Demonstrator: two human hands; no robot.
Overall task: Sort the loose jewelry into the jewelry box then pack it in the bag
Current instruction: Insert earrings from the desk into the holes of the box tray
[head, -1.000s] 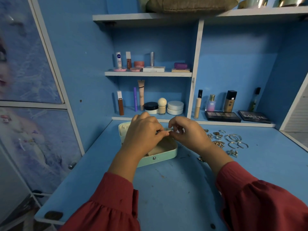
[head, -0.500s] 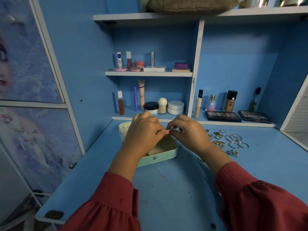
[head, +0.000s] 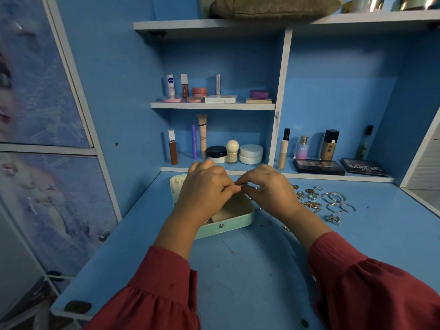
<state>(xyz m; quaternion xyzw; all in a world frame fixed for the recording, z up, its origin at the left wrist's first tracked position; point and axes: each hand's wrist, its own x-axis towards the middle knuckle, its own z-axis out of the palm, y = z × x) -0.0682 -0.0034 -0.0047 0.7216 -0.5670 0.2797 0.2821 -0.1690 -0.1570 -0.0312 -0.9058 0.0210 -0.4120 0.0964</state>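
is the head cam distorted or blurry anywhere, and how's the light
Head view: wide-angle bowing bends the shelf edges and desk; the cabinet door at left is smeared; light is dim and soft, so the small piece pinched between the left hand and right hand is unclear.

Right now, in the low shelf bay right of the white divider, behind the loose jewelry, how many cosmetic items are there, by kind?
Flat dark palettes: 2
Upright bottles and tubes: 4
Total: 6
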